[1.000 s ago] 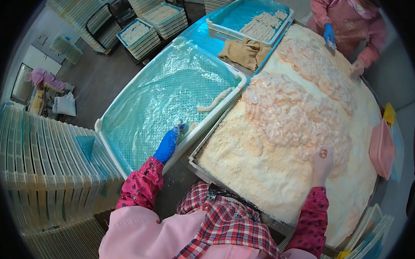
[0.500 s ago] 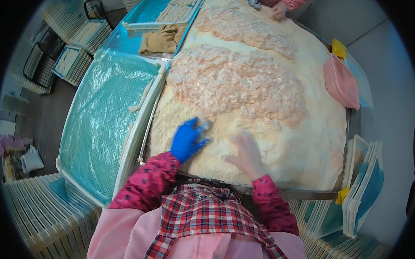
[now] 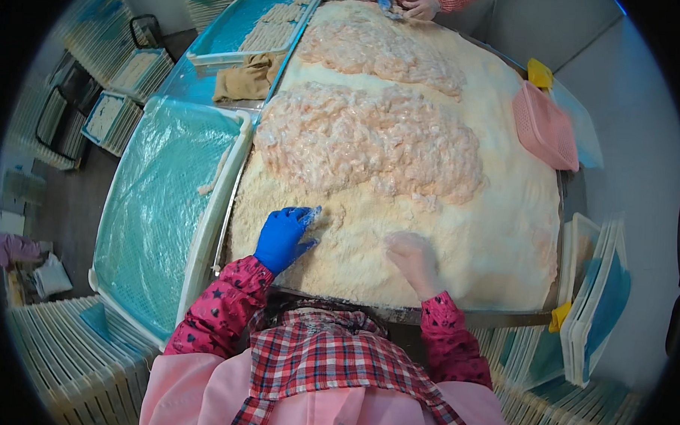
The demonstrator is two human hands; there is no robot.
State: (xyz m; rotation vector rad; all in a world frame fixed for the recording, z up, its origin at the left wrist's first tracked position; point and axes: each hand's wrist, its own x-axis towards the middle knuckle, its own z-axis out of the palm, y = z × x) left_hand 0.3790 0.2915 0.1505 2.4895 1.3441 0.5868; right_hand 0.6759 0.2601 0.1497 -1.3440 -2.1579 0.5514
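Note:
Pale, floury crumb coating (image 3: 346, 265) covers the near part of the table. Over it rests my left hand (image 3: 283, 239) in a blue glove, thumb apart from the fingers, fingertips dusted with crumbs. My right hand (image 3: 413, 261), in a thin pale covering, is lower right of it, its fingers curled together against the coating; whatever they hold, if anything, is hidden. Beyond both hands lies a wide mound of wet, pinkish, raw-looking shredded meat (image 3: 372, 142). Left of the table, a plastic-lined turquoise tray (image 3: 160, 221) carries a thin pale strip (image 3: 215, 174) along its right side.
Another mound (image 3: 379, 56) lies farther back, near a co-worker's hands (image 3: 414, 7). A tray of pale strips (image 3: 245, 25) and a brown cloth (image 3: 247, 78) are at far left. On the right edge sits a pink basket (image 3: 545, 126). Stacked frames (image 3: 88, 361) stand by me.
My left hand has shifted slightly left and down in view. The right hand has gone from spread fingers to curled ones. The whole view has shifted a little.

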